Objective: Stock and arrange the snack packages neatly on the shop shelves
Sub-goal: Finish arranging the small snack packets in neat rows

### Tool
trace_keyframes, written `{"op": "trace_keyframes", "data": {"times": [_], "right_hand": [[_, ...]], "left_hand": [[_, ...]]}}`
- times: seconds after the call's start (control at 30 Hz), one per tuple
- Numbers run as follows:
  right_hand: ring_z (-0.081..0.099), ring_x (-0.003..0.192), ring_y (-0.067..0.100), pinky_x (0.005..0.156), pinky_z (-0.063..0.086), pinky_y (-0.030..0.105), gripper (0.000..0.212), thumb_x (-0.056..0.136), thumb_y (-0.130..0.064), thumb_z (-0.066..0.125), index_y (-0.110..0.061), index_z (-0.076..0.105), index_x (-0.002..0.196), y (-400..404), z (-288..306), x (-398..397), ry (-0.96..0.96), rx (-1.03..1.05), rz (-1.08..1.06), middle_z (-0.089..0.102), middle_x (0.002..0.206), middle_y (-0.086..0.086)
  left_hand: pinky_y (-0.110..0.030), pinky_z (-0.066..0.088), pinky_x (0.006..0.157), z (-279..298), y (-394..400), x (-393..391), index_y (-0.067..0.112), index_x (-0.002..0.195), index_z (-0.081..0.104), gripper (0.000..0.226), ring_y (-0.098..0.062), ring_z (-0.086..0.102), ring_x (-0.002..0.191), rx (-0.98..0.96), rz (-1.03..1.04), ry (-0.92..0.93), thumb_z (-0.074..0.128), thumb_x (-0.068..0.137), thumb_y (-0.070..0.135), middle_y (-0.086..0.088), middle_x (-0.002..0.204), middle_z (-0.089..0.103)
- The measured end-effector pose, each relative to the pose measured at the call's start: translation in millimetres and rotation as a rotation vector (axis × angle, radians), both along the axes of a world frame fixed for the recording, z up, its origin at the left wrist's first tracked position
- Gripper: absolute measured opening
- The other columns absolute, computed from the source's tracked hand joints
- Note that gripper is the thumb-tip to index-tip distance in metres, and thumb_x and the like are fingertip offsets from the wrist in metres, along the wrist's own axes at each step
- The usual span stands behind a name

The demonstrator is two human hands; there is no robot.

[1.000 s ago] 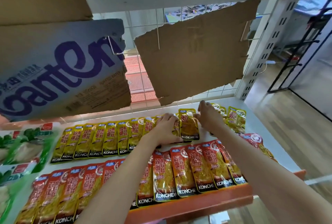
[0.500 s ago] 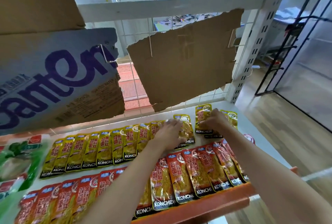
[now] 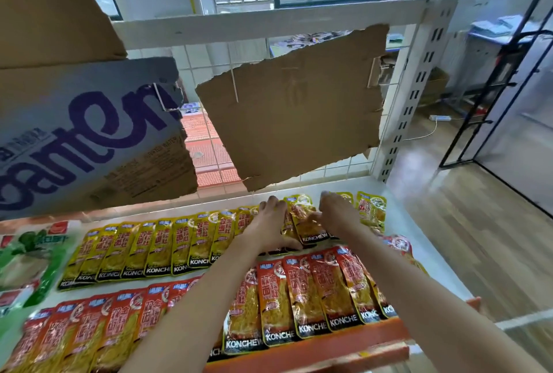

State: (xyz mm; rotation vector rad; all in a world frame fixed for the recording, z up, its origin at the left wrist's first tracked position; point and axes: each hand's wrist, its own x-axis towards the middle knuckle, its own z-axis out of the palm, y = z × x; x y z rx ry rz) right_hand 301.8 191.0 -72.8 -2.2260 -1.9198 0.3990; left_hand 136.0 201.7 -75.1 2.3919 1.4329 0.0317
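Overlapping glossy yellow packets (image 3: 302, 220), KONCHEW-labelled.

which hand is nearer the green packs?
Left. The left hand rests on the yellow row, with the green packs at that row's far left end; the right hand is farther right.

A: Yellow packs (image 3: 185, 245), finish?
B: Glossy plastic film, crinkled, glare on the seams. Red packs (image 3: 314, 292) the same, shiny foil-like plastic.
A: Green pack (image 3: 27, 256)?
B: Plastic too, glossy, partly clear.
A: Shelf (image 3: 419, 241)?
B: Smooth white painted surface, slight sheen. Front lip (image 3: 329, 348) is orange, smooth, semi-gloss.
A: Upright (image 3: 419, 88)?
B: Painted metal, slotted, matt white. Back grid (image 3: 209, 145) is thin white-coated wire.
A: Brown sheet (image 3: 299, 115)?
B: Raw cardboard, matt, rough torn edges. Box (image 3: 83, 133) is printed cardboard, smoother on the white face.
A: Floor (image 3: 478, 223)?
B: Wood-look planks, polished, reflective.
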Motion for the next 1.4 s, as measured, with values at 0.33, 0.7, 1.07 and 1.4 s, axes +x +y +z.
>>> {"op": "trace_keyframes", "data": {"times": [0.33,0.7,1.07,1.4], "right_hand": [[0.052,0.114,0.033,0.082,0.045,0.039,0.067,0.08,-0.052,0.063,-0.004,0.041,0.12,-8.5,-3.0,56.6,0.081,-0.027,-0.175,0.048,0.125,0.015],[0.052,0.077,0.018,0.064,0.041,0.029,0.038,0.071,-0.029,0.078,-0.008,0.049,0.083,1.0,0.1,60.1,0.307,-0.149,-0.231,0.052,0.081,0.004],[0.061,0.068,0.023,0.074,0.055,0.039,0.017,0.074,-0.004,0.073,-0.008,0.058,0.069,9.9,20.3,53.6,0.992,-0.088,-0.181,0.063,0.075,0.012],[0.046,0.114,0.031,0.091,0.042,0.039,0.063,0.082,-0.045,0.065,-0.005,0.04,0.122,-4.2,-7.3,43.4,0.079,0.039,-0.049,0.044,0.121,0.014]], "left_hand": [[-0.044,0.033,0.104,14.0,8.3,12.3,0.011,0.129,0.034,0.093,-0.026,0.023,0.13,-0.094,0.035,0.081,0.068,0.064,0.068,-0.009,0.133,0.029],[-0.041,0.022,0.113,-5.8,-2.0,50.5,0.009,0.145,0.02,0.076,-0.026,0.017,0.14,-0.048,0.004,0.068,0.054,0.09,0.047,-0.009,0.152,0.019],[-0.033,0.021,0.112,-2.7,-2.7,42.9,0.011,0.144,0.025,0.078,-0.022,0.023,0.138,-0.143,0.042,-0.134,0.067,0.084,0.037,-0.007,0.15,0.025],[-0.031,0.03,0.101,-2.2,-0.7,44.6,0.012,0.141,0.025,0.07,-0.024,0.031,0.132,-0.223,0.114,-0.195,0.062,0.082,0.02,-0.01,0.145,0.031]]}}
